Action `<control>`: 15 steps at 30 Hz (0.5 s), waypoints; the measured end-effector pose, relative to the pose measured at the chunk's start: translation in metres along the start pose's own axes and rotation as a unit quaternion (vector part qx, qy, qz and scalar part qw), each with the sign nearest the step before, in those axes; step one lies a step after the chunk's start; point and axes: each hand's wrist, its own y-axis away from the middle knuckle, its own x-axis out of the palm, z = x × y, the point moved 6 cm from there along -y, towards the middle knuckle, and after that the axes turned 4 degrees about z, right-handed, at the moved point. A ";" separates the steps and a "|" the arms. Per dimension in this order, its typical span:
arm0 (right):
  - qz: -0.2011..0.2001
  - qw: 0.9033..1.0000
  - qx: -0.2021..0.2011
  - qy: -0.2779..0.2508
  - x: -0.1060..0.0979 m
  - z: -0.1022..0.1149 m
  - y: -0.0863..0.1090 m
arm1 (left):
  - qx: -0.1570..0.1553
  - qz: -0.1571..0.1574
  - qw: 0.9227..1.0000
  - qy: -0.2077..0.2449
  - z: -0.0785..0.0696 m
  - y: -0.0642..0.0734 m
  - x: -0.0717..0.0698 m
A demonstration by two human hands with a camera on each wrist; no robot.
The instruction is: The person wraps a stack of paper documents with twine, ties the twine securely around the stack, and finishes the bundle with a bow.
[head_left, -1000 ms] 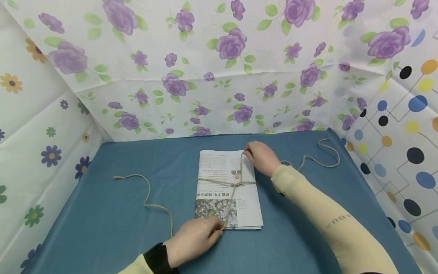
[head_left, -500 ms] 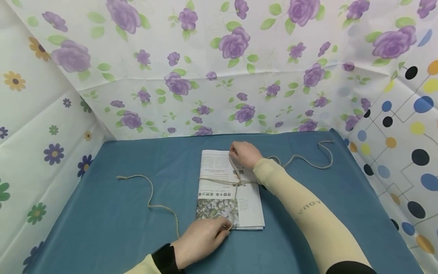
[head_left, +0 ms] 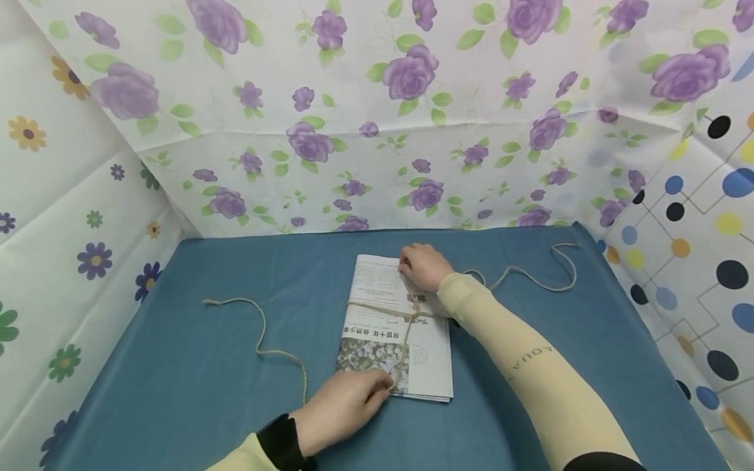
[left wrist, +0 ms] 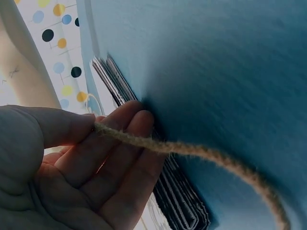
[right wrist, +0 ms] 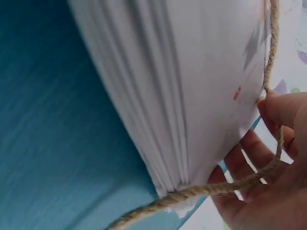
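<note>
A folded stack of newspapers point(head_left: 432, 366) lies slightly askew on the blue cloth, with a thin twine point(head_left: 377, 308) crossing over its top face. At its near edge my left hand point(head_left: 344, 402) pinches one run of the twine; in the left wrist view the twine point(left wrist: 211, 154) passes between thumb and fingers beside the folded paper edges point(left wrist: 182, 201). My right hand point(head_left: 425, 267) reaches the far edge. In the right wrist view its thumb and forefinger pinch the twine point(right wrist: 192, 192), which loops across the palm next to the paper point(right wrist: 211, 72).
One loose twine tail point(head_left: 277, 353) curves over the blue cloth point(head_left: 235, 405) on the left, another tail point(head_left: 530, 278) on the right. Floral sheets point(head_left: 265, 98) rise behind and at the left; a dotted sheet point(head_left: 730, 275) stands at the right.
My right hand has moved left along the far edge, carrying the twine. The newspaper stack has turned slightly clockwise. My left hand stays at the near edge, still pinching the twine.
</note>
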 end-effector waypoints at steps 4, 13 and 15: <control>0.003 1.000 0.028 0.000 -0.006 -0.007 0.008 | -0.004 0.000 1.000 0.013 0.007 0.000 -0.005; -0.005 0.995 0.099 -0.004 -0.014 -0.046 0.025 | -0.045 -0.027 0.999 0.008 0.034 -0.003 -0.031; -0.008 0.994 0.110 -0.007 -0.016 -0.053 0.032 | -0.061 -0.044 0.997 -0.003 0.041 -0.003 -0.038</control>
